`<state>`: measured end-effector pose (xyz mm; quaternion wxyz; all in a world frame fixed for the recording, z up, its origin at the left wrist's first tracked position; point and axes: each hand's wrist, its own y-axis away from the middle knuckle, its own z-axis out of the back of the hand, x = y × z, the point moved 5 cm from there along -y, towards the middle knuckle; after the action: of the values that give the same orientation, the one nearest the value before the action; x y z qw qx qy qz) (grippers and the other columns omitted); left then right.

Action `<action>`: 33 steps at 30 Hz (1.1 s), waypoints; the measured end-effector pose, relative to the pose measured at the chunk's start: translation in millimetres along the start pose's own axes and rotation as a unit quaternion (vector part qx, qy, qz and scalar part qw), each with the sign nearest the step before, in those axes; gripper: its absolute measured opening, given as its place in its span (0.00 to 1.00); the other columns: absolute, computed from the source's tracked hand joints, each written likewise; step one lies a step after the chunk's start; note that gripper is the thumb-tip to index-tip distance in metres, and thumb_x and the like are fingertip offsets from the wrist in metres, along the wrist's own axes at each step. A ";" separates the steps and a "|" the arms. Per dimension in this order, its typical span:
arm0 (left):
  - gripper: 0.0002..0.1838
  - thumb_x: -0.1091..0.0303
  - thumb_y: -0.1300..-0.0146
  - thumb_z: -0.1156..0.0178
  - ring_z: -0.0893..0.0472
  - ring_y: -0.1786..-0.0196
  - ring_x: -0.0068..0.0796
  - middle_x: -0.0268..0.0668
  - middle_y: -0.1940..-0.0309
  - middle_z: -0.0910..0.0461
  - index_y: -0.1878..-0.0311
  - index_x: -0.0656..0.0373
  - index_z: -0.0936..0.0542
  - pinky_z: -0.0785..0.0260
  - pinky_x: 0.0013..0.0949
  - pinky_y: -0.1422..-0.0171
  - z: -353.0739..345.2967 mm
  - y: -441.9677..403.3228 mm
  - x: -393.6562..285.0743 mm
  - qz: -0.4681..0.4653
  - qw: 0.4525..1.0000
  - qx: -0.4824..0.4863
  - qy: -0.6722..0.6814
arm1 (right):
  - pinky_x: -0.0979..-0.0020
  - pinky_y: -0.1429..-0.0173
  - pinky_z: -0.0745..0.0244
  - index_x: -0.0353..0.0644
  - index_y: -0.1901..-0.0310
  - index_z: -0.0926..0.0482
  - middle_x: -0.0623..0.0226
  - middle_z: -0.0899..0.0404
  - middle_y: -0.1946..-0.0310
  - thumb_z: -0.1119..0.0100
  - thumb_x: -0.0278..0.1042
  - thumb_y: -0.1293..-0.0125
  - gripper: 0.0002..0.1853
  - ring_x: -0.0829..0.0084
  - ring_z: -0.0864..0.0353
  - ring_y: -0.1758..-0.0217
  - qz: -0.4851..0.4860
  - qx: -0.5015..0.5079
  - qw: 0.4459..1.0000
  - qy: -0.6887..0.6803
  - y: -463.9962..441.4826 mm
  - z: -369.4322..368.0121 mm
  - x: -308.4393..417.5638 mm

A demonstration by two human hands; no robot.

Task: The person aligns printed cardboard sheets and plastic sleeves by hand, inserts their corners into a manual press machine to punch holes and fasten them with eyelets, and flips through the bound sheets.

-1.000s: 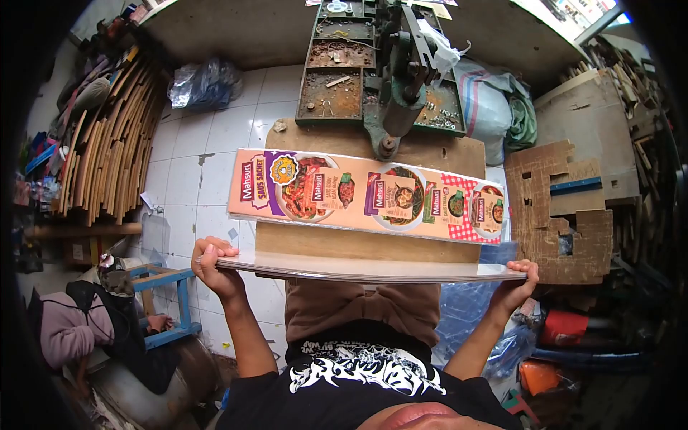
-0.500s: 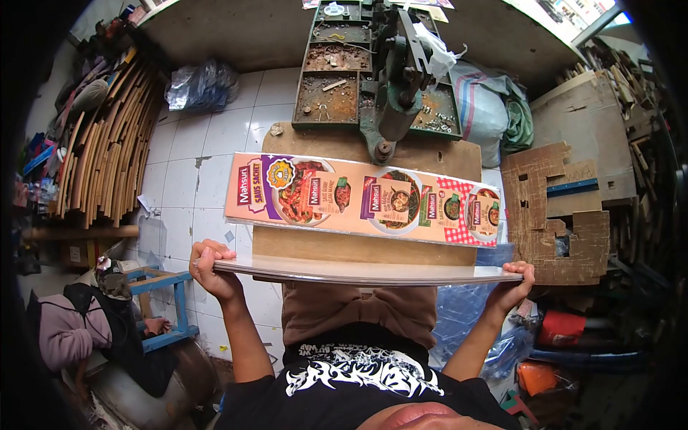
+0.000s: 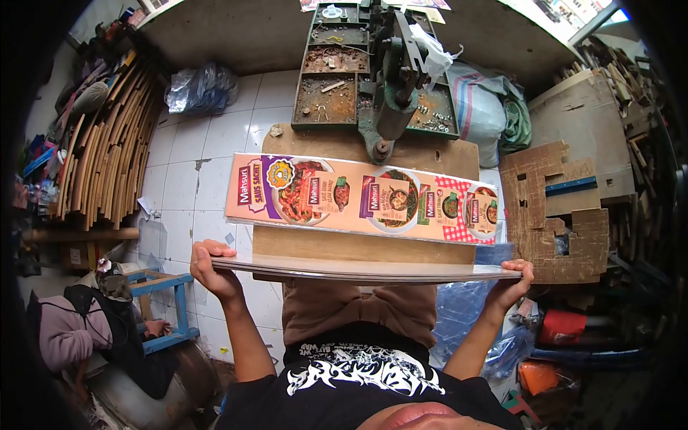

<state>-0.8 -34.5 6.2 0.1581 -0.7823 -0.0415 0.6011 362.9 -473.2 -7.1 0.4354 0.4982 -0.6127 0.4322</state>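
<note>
A thin stack of long flat panels [image 3: 365, 271] is held nearly edge-on in front of my lap, bowed slightly along its length. My left hand [image 3: 213, 268] grips its left end, thumb over the top. At the opposite end my right hand [image 3: 517, 275] is closed round the edge. Just beyond lies a printed "Mahsuri" sauce panel [image 3: 358, 197], pictures up, on a wooden board [image 3: 358, 246]. The underside of the held stack is hidden.
Behind the printed panel stands a green hand press [image 3: 390, 115], between metal trays [image 3: 330, 97] of small hardware. Wooden strips [image 3: 107, 150] are stacked at left near a blue stool frame [image 3: 179, 308]. Cut fibreboard [image 3: 555, 215] lies at right, blue plastic [image 3: 459, 315] beside my leg.
The held stack tilts very slightly, its layered edges fanning a little more at the left. Both hands keep their grip, and the printed panel stays in place.
</note>
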 end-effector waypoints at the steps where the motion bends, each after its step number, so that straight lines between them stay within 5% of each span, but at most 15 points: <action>1: 0.17 0.59 0.28 0.57 0.29 0.73 0.26 0.37 0.79 0.29 0.68 0.61 0.30 0.36 0.30 0.63 -0.2 1.2 -1.7 -0.001 1.000 0.006 -0.022 | 0.70 0.55 0.33 0.44 0.74 0.32 0.69 0.32 0.75 0.50 0.41 0.36 0.13 0.75 0.29 0.68 0.001 0.000 1.000 0.004 -0.2 0.7 -0.1; 8: 0.15 0.64 0.27 0.55 0.26 0.51 0.31 0.42 0.58 0.23 0.44 0.63 0.32 0.38 0.40 0.37 5.9 7.7 -7.1 -0.083 0.995 -0.015 -0.062 | 0.70 0.55 0.33 0.44 0.74 0.32 0.69 0.32 0.75 0.51 0.42 0.35 0.13 0.74 0.28 0.68 -0.002 -0.007 1.000 0.007 -0.3 5.1 -2.8; 10: 0.12 0.68 0.29 0.51 0.25 0.52 0.29 0.40 0.59 0.23 0.47 0.64 0.29 0.37 0.36 0.38 9.6 10.0 -17.6 -0.086 0.993 -0.038 -0.072 | 0.69 0.55 0.33 0.44 0.74 0.32 0.69 0.31 0.75 0.51 0.42 0.35 0.14 0.74 0.28 0.68 0.005 -0.005 1.000 0.012 0.4 3.4 -0.9; 12: 0.09 0.69 0.29 0.48 0.25 0.53 0.26 0.39 0.59 0.23 0.52 0.65 0.25 0.35 0.30 0.41 14.6 11.9 -30.8 -0.054 0.969 -0.062 -0.233 | 0.69 0.55 0.33 0.44 0.74 0.32 0.69 0.31 0.75 0.51 0.42 0.34 0.14 0.74 0.28 0.68 0.003 -0.005 1.000 0.011 1.0 3.3 -0.3; 13: 0.08 0.70 0.30 0.45 0.24 0.57 0.22 0.38 0.61 0.21 0.58 0.66 0.22 0.32 0.25 0.48 9.3 12.5 -41.5 -0.062 0.966 -0.074 -0.241 | 0.69 0.55 0.33 0.44 0.74 0.31 0.69 0.31 0.75 0.51 0.42 0.34 0.14 0.74 0.28 0.68 0.001 -0.006 1.000 0.010 1.3 3.2 -0.3; 27: 0.09 0.73 0.33 0.41 0.16 0.69 0.24 0.41 0.72 0.15 0.60 0.71 0.17 0.23 0.26 0.62 5.7 7.4 -81.0 -0.054 0.878 -0.033 -0.475 | 0.69 0.53 0.33 0.44 0.74 0.32 0.68 0.32 0.75 0.50 0.42 0.34 0.14 0.74 0.29 0.67 0.002 -0.016 1.000 -0.008 3.4 3.1 0.4; 30: 0.07 0.76 0.34 0.40 0.16 0.67 0.22 0.42 0.67 0.14 0.58 0.70 0.17 0.23 0.27 0.64 9.2 7.7 -83.0 -0.049 0.903 -0.039 -0.424 | 0.69 0.53 0.33 0.44 0.74 0.32 0.68 0.32 0.75 0.51 0.43 0.33 0.15 0.75 0.29 0.67 0.002 -0.018 1.000 -0.004 4.4 1.8 1.7; 33: 0.07 0.80 0.38 0.39 0.14 0.62 0.29 0.44 0.60 0.15 0.57 0.67 0.18 0.22 0.32 0.60 -0.9 3.9 -104.8 -0.103 0.885 0.052 -0.451 | 0.69 0.53 0.33 0.44 0.75 0.32 0.68 0.32 0.74 0.52 0.44 0.32 0.16 0.75 0.29 0.67 -0.001 -0.025 1.000 0.001 5.2 2.5 0.8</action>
<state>-29.2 -65.1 102.4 0.2236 -0.4084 -0.1570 0.8709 357.4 -475.1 -7.4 0.4489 0.4877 -0.6223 0.4164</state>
